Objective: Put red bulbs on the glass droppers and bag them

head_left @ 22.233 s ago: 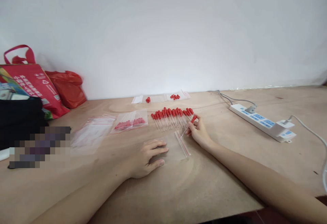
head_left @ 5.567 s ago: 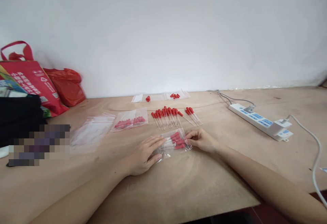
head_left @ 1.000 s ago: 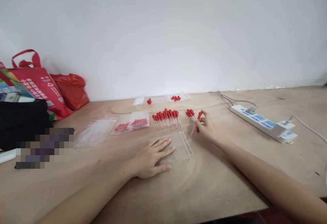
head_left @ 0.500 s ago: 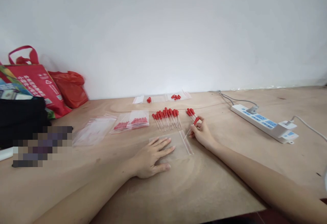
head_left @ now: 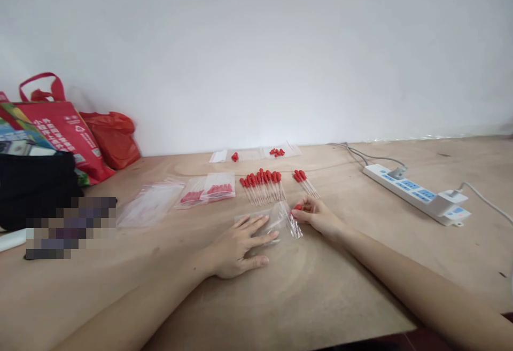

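A clear zip bag (head_left: 276,220) lies on the wooden table, its open end to the right and slightly raised. My left hand (head_left: 242,247) rests flat on the bag's left part, fingers spread. At the mouth, my right hand (head_left: 315,215) pinches a red-capped dropper (head_left: 297,208); its thin stem appears to be inside the bag. Just beyond the bag is a row of several red-capped droppers (head_left: 262,180), and a smaller group of droppers (head_left: 302,176) lies behind my right hand.
Filled bags (head_left: 218,186) and flat bags (head_left: 150,204) lie to the left. Red caps (head_left: 277,152) sit on plastic near the wall. A power strip (head_left: 409,188) with cables is at the right. A red tote (head_left: 68,132), a black cloth (head_left: 38,188) and a blurred object (head_left: 76,228) are at the far left.
My right hand has turned and brought the dropper left and down into the bag's mouth, which has lifted and crumpled. My left hand has stayed on the bag.
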`<action>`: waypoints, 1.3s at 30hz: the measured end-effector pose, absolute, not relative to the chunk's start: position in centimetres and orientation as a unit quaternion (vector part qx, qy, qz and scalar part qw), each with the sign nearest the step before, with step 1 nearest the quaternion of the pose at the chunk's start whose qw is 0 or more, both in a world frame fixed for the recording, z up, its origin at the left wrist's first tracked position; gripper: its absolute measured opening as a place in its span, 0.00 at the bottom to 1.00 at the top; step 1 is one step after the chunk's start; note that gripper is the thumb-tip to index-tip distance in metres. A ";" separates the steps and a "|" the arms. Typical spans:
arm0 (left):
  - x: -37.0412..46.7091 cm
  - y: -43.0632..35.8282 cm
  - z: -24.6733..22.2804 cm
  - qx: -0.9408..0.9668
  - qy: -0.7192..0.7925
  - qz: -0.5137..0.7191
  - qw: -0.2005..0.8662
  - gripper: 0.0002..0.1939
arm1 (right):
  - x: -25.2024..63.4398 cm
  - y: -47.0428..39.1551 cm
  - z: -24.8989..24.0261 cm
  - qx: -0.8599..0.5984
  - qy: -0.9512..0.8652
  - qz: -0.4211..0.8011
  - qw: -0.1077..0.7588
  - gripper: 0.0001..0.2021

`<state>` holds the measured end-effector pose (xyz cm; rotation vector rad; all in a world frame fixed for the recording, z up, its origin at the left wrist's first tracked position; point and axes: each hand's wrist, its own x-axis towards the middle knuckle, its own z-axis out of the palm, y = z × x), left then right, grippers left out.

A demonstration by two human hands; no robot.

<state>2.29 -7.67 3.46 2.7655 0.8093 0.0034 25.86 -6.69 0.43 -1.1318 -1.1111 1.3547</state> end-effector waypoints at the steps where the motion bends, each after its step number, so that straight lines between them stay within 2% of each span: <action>1: 2.3 -7.7 3.4 0.952 0.277 0.004 0.130 0.27 | 26.0 -6.7 0.5 -0.473 -0.474 0.561 0.486 0.20; 12: 2.3 -7.7 3.4 0.955 0.273 0.001 0.119 0.26 | 26.2 -6.5 0.9 -0.483 -0.570 0.558 0.363 0.17; 20: 2.2 -7.9 3.6 0.954 0.271 0.010 0.126 0.27 | 25.4 -6.8 0.8 -0.468 -0.516 0.593 0.404 0.17; 28: 1.7 -7.2 3.0 0.921 0.328 0.143 0.155 0.23 | 26.9 -6.0 1.2 -0.510 -0.501 0.564 0.414 0.14; 39: 1.8 -6.8 2.6 0.919 0.334 0.137 0.158 0.21 | 26.2 -6.7 1.6 -0.478 -0.449 0.610 0.446 0.14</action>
